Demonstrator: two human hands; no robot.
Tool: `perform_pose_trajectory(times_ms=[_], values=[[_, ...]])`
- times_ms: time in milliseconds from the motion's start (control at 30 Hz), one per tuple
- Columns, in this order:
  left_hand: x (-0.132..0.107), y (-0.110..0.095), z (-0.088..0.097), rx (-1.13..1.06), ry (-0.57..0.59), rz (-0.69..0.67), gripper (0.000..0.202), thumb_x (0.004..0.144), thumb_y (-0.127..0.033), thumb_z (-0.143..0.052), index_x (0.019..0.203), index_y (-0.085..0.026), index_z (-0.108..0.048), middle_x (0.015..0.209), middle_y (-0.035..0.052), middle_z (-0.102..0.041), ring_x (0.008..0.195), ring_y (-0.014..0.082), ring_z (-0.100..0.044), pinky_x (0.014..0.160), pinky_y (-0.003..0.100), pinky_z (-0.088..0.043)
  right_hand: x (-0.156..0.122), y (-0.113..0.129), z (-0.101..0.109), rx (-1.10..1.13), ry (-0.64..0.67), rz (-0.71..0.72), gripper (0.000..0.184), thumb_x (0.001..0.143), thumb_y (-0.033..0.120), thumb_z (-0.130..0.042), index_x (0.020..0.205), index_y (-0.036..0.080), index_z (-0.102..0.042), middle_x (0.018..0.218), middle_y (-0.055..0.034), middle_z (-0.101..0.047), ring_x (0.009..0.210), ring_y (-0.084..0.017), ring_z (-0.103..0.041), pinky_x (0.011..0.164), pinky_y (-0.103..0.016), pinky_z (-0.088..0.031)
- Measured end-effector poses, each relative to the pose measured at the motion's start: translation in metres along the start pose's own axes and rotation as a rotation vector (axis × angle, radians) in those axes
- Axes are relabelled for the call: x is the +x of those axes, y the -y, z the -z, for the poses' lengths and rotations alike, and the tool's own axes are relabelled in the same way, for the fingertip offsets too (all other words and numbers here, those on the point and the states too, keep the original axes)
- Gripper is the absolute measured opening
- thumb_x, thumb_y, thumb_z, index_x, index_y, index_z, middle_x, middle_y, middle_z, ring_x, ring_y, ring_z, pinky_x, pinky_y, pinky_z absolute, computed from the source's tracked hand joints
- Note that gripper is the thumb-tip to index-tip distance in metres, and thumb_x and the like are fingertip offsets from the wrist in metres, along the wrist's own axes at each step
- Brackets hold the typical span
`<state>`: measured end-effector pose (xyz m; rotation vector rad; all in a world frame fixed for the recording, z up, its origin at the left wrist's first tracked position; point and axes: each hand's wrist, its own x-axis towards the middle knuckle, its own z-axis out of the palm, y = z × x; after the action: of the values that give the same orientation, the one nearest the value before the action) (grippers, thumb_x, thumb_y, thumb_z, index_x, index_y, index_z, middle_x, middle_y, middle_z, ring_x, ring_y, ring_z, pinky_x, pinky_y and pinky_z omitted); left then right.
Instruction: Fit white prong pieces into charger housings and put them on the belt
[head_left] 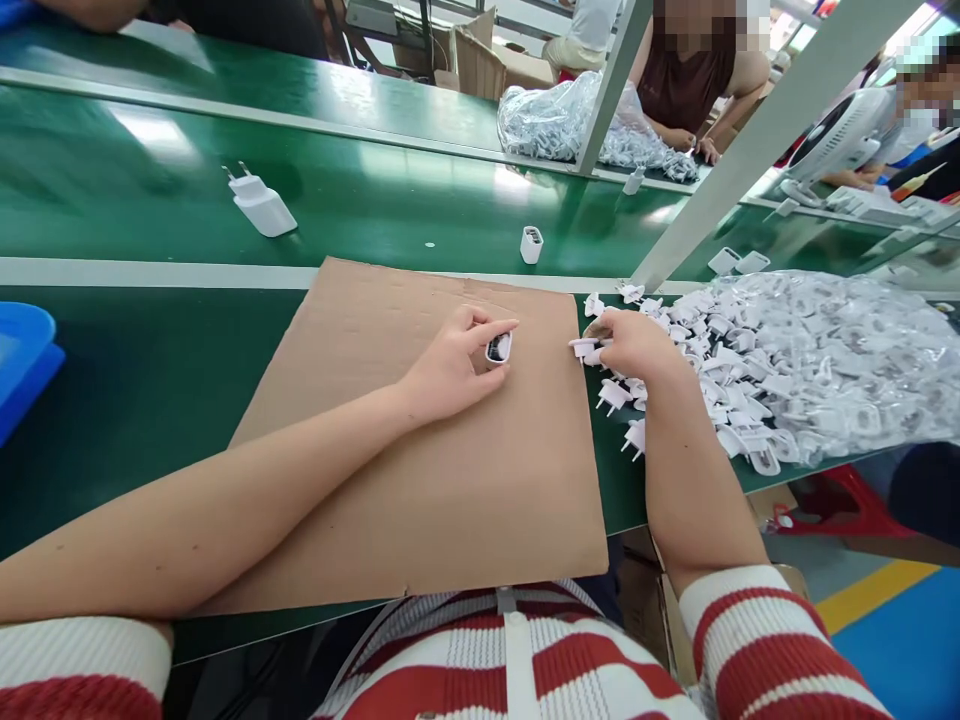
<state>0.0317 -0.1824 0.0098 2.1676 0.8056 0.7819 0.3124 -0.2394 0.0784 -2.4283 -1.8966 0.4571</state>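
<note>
My left hand (pixel 456 365) grips the charger housing (pixel 498 349) by its sides, likely light and stiff, while my right hand (pixel 636 345) pinches a plug piece (pixel 582 348) at the cardboard's (pixel 450 490) right edge.

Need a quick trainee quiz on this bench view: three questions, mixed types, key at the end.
1. True or false: the person's left hand is empty.
2. Choose one. The smooth tabletop under the flat brown cardboard sheet is: A. yellow; B. green; C. red.
3. Fill in, as the camera sees it: the right hand holds a pronged white plastic plug piece at the ____ side of the loose white pile.

Key:
1. False; it holds a small white plastic housing with a dark opening.
2. B.
3. Left.
</note>
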Motion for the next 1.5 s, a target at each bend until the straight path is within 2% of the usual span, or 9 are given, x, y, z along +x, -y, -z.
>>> perform_pose_trajectory(times_ms=[133,300,567,700,800,1067,1300,1400,1500], values=[[0.000,0.007,-0.006,-0.059,0.054,-0.003,0.060,0.095,-0.036,-0.068,0.153,-0.026,-0.060,0.132,0.0092,-0.062,0.115,0.0245,-0.064,0.106,0.041,-0.057,0.003,0.003,-0.006,0.417,-0.168,0.085,0.030,0.065,0.009,-0.077,0.092,0.022,-0.073,0.109,-0.0068,-0.075,0.101,-0.029,-0.073,0.083,-0.038,-0.057],[-0.006,0.010,-0.001,-0.160,0.053,0.033,0.077,0.092,-0.034,-0.069,0.163,-0.021,-0.044,0.139,0.0103,-0.067,0.123,0.0263,-0.065,0.111,0.043,-0.052,-0.007,0.020,-0.009,0.843,-0.106,0.237,0.037,0.060,0.014,-0.087,0.091,0.023,-0.068,0.097,-0.0026,-0.074,0.080,-0.024,-0.076,0.075,-0.038,-0.061],[-0.004,0.002,0.007,-0.107,0.101,-0.013,0.039,0.097,-0.034,-0.062,0.133,-0.023,-0.072,0.120,0.0079,-0.075,0.114,0.0276,-0.067,0.098,0.038,-0.055,-0.019,0.039,-0.015,0.935,0.086,0.345,0.056,0.081,0.022,-0.081,0.134,0.032,-0.067,0.118,-0.0035,-0.073,0.091,-0.019,-0.075,0.079,-0.035,-0.063],[-0.004,0.003,0.006,-0.107,0.103,-0.010,0.042,0.096,-0.036,-0.065,0.134,-0.019,-0.071,0.125,0.0093,-0.074,0.116,0.0280,-0.065,0.102,0.040,-0.053,-0.022,0.050,-0.012,1.076,0.065,0.335,0.026,0.086,0.034,-0.081,0.111,0.028,-0.080,0.117,-0.0046,-0.076,0.100,-0.021,-0.074,0.088,-0.040,-0.065],[-0.005,0.003,0.005,-0.130,0.112,0.006,0.040,0.097,-0.040,-0.066,0.132,-0.020,-0.072,0.122,0.0087,-0.075,0.114,0.0282,-0.066,0.103,0.042,-0.052,-0.023,0.056,-0.013,1.112,0.110,0.372,0.030,0.079,0.038,-0.089,0.106,0.026,-0.083,0.120,-0.0063,-0.076,0.112,-0.027,-0.072,0.097,-0.046,-0.064],[-0.001,0.005,0.010,-0.216,0.116,0.062,0.035,0.089,-0.048,-0.077,0.110,-0.020,-0.076,0.111,0.0088,-0.069,0.104,0.0265,-0.067,0.094,0.040,-0.057,-0.023,0.062,-0.028,0.769,-0.333,0.337,0.019,0.084,0.041,-0.086,0.098,0.028,-0.081,0.106,-0.0042,-0.076,0.095,-0.023,-0.069,0.080,-0.040,-0.062],[-0.005,0.005,0.008,-0.103,0.041,0.115,0.099,0.059,-0.057,-0.100,0.142,-0.024,-0.059,0.143,0.0130,-0.053,0.134,0.0358,-0.051,0.108,0.048,-0.053,-0.027,0.063,-0.025,0.944,0.134,0.233,0.028,0.084,0.044,-0.085,0.097,0.024,-0.072,0.093,-0.0035,-0.077,0.087,-0.021,-0.071,0.087,-0.040,-0.060],[-0.006,0.002,0.004,-0.065,0.021,0.137,0.069,0.067,-0.054,-0.097,0.120,-0.021,-0.066,0.126,0.0107,-0.061,0.125,0.0337,-0.057,0.107,0.047,-0.053,-0.030,0.063,-0.020,0.960,0.180,0.256,0.028,0.083,0.044,-0.087,0.097,0.024,-0.074,0.095,-0.0035,-0.077,0.087,-0.021,-0.071,0.085,-0.038,-0.060],[-0.005,0.003,0.007,-0.163,0.130,0.099,0.043,0.088,-0.042,-0.078,0.124,-0.021,-0.068,0.120,0.0082,-0.067,0.113,0.0276,-0.065,0.105,0.043,-0.054,-0.030,0.063,-0.019,0.913,-0.064,0.285,0.027,0.081,0.044,-0.089,0.097,0.026,-0.078,0.100,-0.0027,-0.077,0.088,-0.021,-0.071,0.082,-0.038,-0.060]])
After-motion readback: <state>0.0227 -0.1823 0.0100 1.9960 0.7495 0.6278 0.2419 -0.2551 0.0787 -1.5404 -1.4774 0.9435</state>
